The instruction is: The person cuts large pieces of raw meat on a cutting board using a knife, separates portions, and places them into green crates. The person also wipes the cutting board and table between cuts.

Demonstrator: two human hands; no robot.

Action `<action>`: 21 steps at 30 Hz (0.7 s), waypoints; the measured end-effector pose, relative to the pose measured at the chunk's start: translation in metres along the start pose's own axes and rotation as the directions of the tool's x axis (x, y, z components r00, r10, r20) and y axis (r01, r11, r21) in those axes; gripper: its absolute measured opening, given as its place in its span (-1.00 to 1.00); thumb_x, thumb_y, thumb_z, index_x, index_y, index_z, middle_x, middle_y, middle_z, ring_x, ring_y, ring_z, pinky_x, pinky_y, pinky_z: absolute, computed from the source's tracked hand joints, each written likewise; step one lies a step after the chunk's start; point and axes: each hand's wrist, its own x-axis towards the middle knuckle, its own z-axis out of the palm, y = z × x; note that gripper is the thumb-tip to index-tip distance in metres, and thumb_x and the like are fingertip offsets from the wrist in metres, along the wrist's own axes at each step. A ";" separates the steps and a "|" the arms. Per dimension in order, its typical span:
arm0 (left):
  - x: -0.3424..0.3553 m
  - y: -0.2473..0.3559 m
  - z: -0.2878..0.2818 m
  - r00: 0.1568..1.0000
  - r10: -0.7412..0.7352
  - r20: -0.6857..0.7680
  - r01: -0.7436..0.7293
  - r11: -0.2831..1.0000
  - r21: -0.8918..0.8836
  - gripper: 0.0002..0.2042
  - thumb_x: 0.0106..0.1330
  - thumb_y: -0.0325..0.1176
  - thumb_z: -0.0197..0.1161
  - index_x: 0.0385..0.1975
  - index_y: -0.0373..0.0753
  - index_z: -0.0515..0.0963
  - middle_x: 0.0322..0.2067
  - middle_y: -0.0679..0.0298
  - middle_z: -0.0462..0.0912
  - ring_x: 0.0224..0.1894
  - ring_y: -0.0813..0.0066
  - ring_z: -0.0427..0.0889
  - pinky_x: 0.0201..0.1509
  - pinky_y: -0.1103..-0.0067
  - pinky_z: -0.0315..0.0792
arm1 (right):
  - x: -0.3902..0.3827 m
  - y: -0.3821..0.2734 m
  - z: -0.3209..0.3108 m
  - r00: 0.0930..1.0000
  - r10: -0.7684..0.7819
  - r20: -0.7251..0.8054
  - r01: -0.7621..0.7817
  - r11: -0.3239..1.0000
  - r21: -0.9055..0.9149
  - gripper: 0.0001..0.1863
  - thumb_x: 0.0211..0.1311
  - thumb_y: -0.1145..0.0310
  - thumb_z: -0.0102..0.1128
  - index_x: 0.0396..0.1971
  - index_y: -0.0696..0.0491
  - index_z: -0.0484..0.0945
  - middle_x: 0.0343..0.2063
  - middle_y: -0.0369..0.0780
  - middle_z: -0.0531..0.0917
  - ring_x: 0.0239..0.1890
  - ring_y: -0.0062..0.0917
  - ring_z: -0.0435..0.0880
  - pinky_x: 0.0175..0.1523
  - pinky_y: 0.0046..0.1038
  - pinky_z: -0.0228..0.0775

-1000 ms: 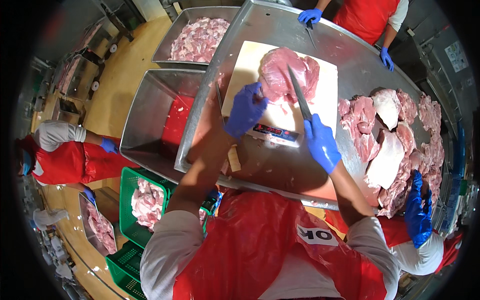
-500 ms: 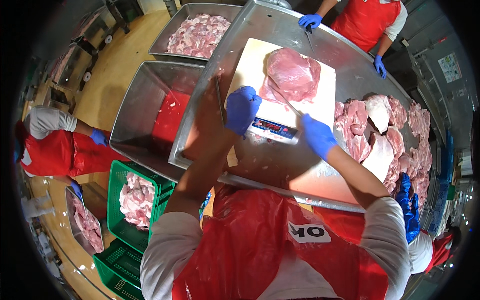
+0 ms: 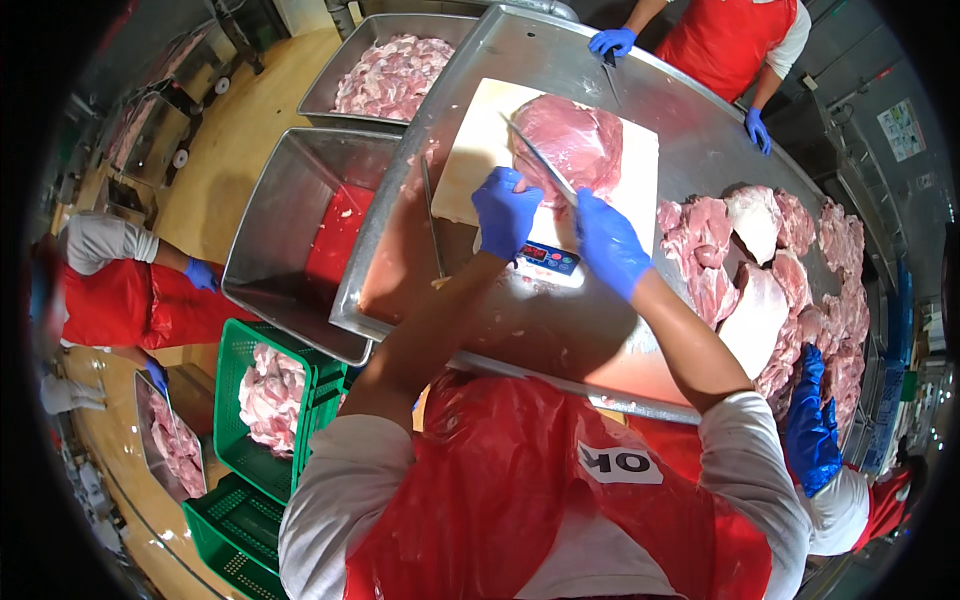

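Observation:
A large pink slab of meat [image 3: 578, 140] lies on a white cutting board [image 3: 468, 175], which sits on a scale with a small display [image 3: 548, 258]. My right hand [image 3: 608, 240], in a blue glove, grips a knife [image 3: 540, 160]. Its blade slants up and left across the slab's near-left edge. My left hand [image 3: 503, 210], also gloved in blue, rests with curled fingers on the board's near edge, right beside the meat and the blade. Whether it holds anything is hidden under the fingers.
The board stands on a steel table [image 3: 700, 150] with a pile of meat cuts [image 3: 760, 260] at the right and a thin rod [image 3: 430, 220] at the left. Steel tubs [image 3: 290, 230] [image 3: 390, 75] and green crates [image 3: 265, 390] stand left. Co-workers' gloved hands [image 3: 610, 40] [image 3: 810, 420] are across and at the right.
My right hand has drawn closer to my left, and the knife has swung from the slab's right side to its left edge. My left hand stays at the board's near edge.

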 end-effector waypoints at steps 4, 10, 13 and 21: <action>0.007 0.032 -0.007 0.913 -0.407 -0.012 0.400 0.901 -0.167 -0.84 -0.09 -0.38 0.36 -0.70 -0.25 0.50 -0.69 0.20 0.56 -0.59 0.33 0.58 -0.40 0.43 0.43 | 0.032 -0.012 0.017 0.997 -0.077 0.017 0.079 0.977 -0.198 -0.81 0.30 0.38 -0.14 -0.24 0.22 0.33 -0.38 0.14 0.59 -0.28 0.03 0.61 -0.18 -0.09 0.43; 0.002 0.014 -0.010 0.965 -0.249 0.077 0.245 0.968 0.059 -0.88 -0.08 -0.38 0.32 -0.69 -0.24 0.53 -0.71 0.18 0.55 -0.61 0.21 0.58 -0.43 0.42 0.42 | -0.007 0.030 0.014 0.972 0.052 0.227 0.038 0.926 -0.376 -0.76 0.33 0.36 -0.21 -0.20 0.23 0.34 -0.35 0.16 0.61 -0.27 0.03 0.63 -0.16 -0.10 0.47; -0.002 0.014 -0.007 0.994 -0.105 0.044 0.102 0.993 0.060 -0.90 -0.09 -0.42 0.31 -0.72 -0.24 0.55 -0.70 0.16 0.56 -0.62 0.23 0.57 -0.44 0.44 0.42 | 0.004 0.019 0.008 0.961 0.106 0.256 -0.058 0.980 -0.189 -0.76 0.33 0.38 -0.22 -0.17 0.24 0.34 -0.36 0.16 0.62 -0.26 0.01 0.64 -0.15 -0.12 0.48; 0.013 0.010 -0.038 0.907 -0.399 0.132 0.409 0.911 -0.057 -0.94 -0.06 -0.45 0.24 -0.64 -0.30 0.60 -0.70 0.25 0.58 -0.62 0.54 0.55 -0.46 0.57 0.40 | 0.042 0.019 0.027 0.961 0.063 0.268 0.036 0.937 -0.348 -0.74 0.34 0.36 -0.23 -0.23 0.26 0.37 -0.29 0.13 0.62 -0.25 0.03 0.64 -0.17 -0.11 0.48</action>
